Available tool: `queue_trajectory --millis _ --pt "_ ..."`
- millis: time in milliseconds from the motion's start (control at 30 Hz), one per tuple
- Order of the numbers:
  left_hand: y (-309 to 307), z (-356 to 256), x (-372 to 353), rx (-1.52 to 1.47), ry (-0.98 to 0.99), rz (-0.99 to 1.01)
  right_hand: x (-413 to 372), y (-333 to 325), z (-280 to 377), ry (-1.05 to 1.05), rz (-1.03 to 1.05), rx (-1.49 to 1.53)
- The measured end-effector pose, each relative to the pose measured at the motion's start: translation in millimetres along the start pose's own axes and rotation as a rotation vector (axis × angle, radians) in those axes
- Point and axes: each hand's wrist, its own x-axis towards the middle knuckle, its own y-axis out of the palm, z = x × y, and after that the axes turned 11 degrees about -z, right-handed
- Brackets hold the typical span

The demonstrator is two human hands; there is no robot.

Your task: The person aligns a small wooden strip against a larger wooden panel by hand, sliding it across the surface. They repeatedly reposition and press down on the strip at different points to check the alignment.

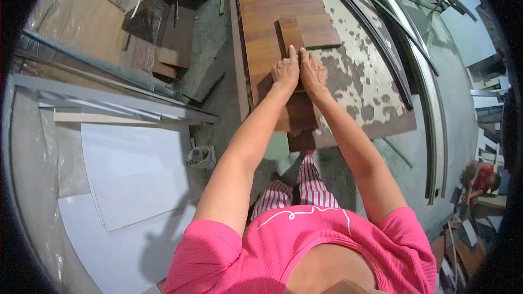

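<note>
Side by side, my left hand and my right hand close on a narrow brown wooden strip from either side. The strip's far end shows beyond my fingertips; my hands cover its middle. Beneath it lies a larger brown wood-grain board, with another wood-grain board at its right, its near edge raised. A darker wooden piece shows under my wrists at the near end. All of these rest on a worktable with a patchy, peeled surface.
Long dark metal profiles run along the table's right side, beside a pale metal rail. White panels lean at left, near a plastic bag on the floor. Another person is low down at far right, among scrap pieces.
</note>
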Motion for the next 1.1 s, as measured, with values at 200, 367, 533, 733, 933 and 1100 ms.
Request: queue_trajectory --millis 200,367,533,733,933,1100 --pt "-15.7 -11.4 -115.8 0.020 0.105 -0.051 -104.1 -62.5 1.5 0.019 0.019 -0.005" --pt "-47.9 -10.7 -171.6 -0.046 0.073 -0.001 -152.3 -87.6 16.6 0.017 -0.001 -0.015" --pt "-61.6 4.5 -179.6 -0.046 0.064 0.015 -158.4 -87.2 35.2 0.004 -0.012 -0.043" --pt "-45.3 19.3 -135.8 0.027 0.040 -0.006 -118.4 -62.0 41.6 0.030 0.023 0.016" --pt "-32.3 28.6 -41.3 0.034 -0.015 -0.034 -31.2 -9.9 38.5 0.053 0.081 0.085" --pt "-0.1 43.7 54.4 0.001 -0.009 -0.063 50.8 40.1 33.8 0.023 0.026 0.077"
